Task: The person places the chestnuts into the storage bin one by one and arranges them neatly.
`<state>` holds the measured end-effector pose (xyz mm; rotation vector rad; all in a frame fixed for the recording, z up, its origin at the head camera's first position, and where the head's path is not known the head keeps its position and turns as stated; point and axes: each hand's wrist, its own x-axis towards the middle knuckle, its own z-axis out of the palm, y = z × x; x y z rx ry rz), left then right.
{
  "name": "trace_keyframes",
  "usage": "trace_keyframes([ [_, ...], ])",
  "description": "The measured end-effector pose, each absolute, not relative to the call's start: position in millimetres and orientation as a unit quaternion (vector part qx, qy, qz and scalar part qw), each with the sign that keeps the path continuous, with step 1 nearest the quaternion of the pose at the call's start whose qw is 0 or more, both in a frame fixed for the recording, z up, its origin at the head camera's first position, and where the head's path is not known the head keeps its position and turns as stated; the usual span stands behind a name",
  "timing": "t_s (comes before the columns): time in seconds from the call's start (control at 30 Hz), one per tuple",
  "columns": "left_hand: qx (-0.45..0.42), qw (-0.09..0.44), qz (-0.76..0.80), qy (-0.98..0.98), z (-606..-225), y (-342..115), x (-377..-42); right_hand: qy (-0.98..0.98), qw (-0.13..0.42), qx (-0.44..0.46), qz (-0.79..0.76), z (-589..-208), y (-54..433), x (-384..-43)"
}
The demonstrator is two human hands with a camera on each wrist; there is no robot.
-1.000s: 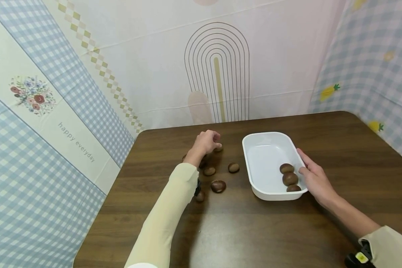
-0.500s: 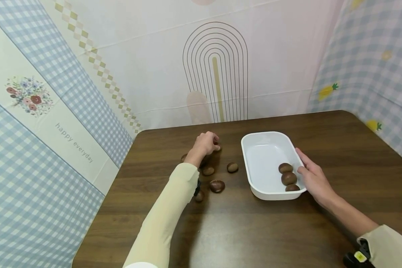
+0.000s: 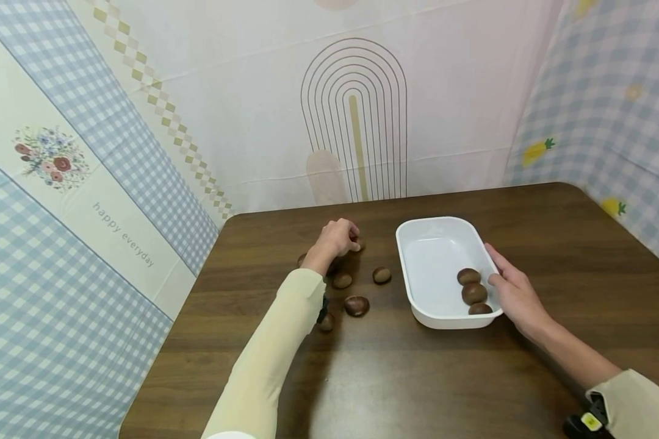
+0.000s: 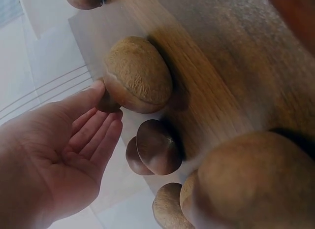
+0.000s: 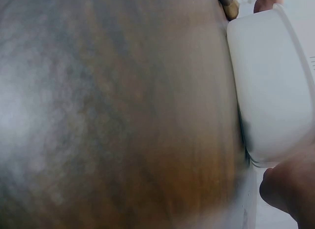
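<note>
My left hand (image 3: 336, 239) reaches to the back middle of the table. In the left wrist view, its thumb and fingertips pinch a dark brown chestnut (image 4: 108, 104), partly hidden behind a larger-looking chestnut (image 4: 139, 75). Around that wrist lie several loose chestnuts, among them a glossy chestnut (image 3: 357, 305) and a paler chestnut (image 3: 381, 275). With my right hand (image 3: 518, 296) I grip the right side of a white rectangular dish (image 3: 454, 323), thumb at the rim. Inside its near right corner sit 3 chestnuts (image 3: 475, 293).
The dark wooden table (image 3: 406, 378) runs back to a pale patterned cloth (image 3: 445, 103) hung behind it. A blue checked cloth (image 3: 49, 292) hangs along the left side. A black strap device (image 3: 587, 422) is on the right wrist.
My left hand dips very slightly at the same chestnut, its fingertips drawn in around it. The dish, the right hand and the other chestnuts stay put.
</note>
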<state>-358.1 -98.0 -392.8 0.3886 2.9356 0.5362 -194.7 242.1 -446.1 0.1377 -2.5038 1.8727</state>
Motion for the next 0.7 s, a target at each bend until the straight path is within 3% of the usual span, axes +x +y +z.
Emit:
trace_keyframes([
  [0.33,0.148,0.084,0.182,0.968,-393.7,-101.4,-358.9,-0.805,0.023,0.054,0.590,-447.4,243.1,-192.1],
  [0.7,0.227,0.103,0.205,0.947,-387.0,-105.8,-360.4,-0.811,0.032,0.058,0.581,-447.2,242.2,-191.3],
])
